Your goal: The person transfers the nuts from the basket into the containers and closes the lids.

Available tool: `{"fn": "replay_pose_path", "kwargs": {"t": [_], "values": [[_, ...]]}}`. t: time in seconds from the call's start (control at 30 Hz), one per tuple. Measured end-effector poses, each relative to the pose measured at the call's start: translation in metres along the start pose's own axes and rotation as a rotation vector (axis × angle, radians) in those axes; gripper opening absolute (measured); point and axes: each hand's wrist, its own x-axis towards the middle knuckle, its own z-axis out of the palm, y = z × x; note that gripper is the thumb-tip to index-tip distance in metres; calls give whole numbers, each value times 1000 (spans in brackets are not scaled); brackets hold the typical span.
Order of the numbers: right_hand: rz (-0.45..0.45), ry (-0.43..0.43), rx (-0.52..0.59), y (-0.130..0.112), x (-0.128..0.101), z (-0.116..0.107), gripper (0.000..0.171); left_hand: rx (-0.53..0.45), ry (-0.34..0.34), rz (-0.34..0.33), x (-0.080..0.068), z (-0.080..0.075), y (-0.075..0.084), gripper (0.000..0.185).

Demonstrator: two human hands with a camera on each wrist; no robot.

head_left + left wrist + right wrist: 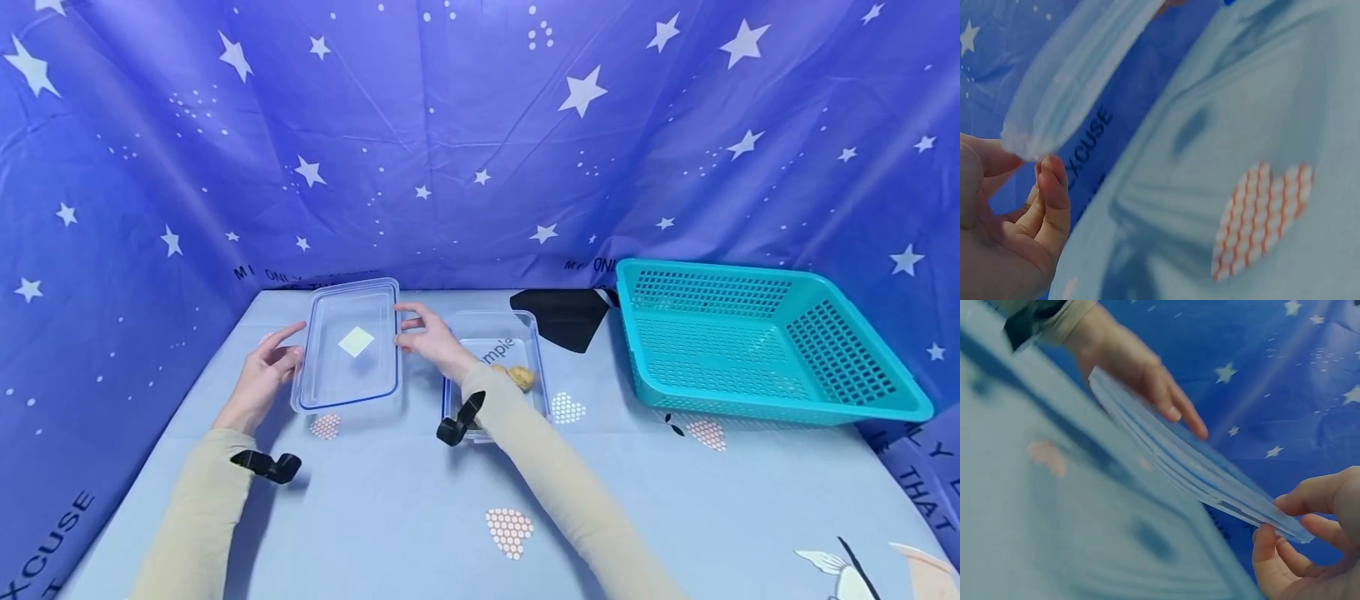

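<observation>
A clear plastic box lid [330, 379] with a blue seal and a pale square label [356, 341] is held up above the table, its shadow falling on the cloth in the left wrist view. My left hand [258, 379] pinches its left edge between thumb and fingers. At the opposite edge, my right hand [1316, 531] pinches the lid with thumb and fingertips. Under my right forearm stands a clear plastic container [543, 392], partly hidden by the sleeve. Inside it lie yellowish-brown lumpy pieces [521, 377], small in view.
A teal perforated plastic basket [776, 408] stands at the right of the table. The light blue tablecloth [375, 517] carries printed hearts and a black printed shape behind the container. Blue star-patterned curtains [465, 100] enclose the back and sides.
</observation>
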Motion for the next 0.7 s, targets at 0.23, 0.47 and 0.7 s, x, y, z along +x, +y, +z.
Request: {"fn": "replay_pose_path", "kwargs": {"t": [0.23, 0.47, 0.7], "values": [[1, 47, 88, -7, -9, -20, 59, -179, -103, -15, 4, 14, 7, 49], [-31, 68, 78, -10, -20, -46, 58, -235, -145, -34, 11, 40, 13, 52], [-55, 120, 61, -14, -34, -73, 57, -236, -157, -58, 23, 70, 17, 55]]}}
